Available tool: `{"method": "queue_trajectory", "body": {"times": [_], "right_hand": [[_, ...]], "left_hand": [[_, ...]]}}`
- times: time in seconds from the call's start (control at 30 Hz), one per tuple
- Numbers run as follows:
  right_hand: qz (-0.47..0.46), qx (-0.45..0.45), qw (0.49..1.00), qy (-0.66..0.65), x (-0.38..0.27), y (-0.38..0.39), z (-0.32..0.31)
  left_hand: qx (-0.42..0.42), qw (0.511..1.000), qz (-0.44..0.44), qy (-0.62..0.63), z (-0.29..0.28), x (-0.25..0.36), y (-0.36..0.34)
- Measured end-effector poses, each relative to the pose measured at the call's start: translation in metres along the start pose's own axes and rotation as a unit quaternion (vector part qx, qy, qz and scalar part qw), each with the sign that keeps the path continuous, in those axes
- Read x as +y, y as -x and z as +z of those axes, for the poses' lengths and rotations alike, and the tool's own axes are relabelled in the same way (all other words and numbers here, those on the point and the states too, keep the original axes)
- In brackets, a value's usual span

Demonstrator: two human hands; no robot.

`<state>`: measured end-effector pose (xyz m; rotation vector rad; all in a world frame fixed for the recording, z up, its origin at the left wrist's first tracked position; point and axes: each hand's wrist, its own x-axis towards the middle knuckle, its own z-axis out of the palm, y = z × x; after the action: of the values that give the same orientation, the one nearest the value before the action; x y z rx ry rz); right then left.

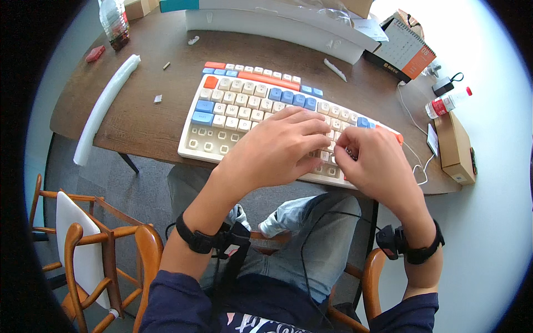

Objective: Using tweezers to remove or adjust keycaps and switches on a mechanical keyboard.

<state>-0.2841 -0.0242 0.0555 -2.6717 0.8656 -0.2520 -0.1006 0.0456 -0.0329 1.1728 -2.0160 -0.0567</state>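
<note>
A white-framed keyboard (185, 129) lies across the near edge of the table, with cream, blue and orange keycaps on its upper rows. Bare switch sockets (209, 146) show along its lower left. Behind it lie loose keycaps (276, 74) in rows, among them a long orange spacebar (261, 79). My left hand (280, 145) rests over the middle of the keyboard, fingers spread and slightly bent, covering several keys. Close beside it, my right hand (373, 161) is closed in a pinch above the right part. What its fingertips hold, if anything, is hidden.
A white foam tube (105, 111) lies at the left, past a cola bottle (115, 28). An open white box (266, 25) stands at the back. To the right are a desk calendar (401, 47), a tipped bottle (444, 104), a cardboard box (455, 145) and a white cable (410, 111).
</note>
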Motion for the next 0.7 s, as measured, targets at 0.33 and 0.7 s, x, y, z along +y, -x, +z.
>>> {"method": "queue_trajectory", "body": {"times": [0.33,0.7], "right_hand": [[0.021,-0.055,0.998,0.013,-0.001,-0.014,-0.004],[0.123,-0.093,0.963,-0.221,0.034,0.004,-0.002]], "left_hand": [[0.006,1.0,0.006,-0.012,0.001,-0.001,0.0],[0.007,1.0,0.005,-0.022,0.0,0.001,0.0]]}}
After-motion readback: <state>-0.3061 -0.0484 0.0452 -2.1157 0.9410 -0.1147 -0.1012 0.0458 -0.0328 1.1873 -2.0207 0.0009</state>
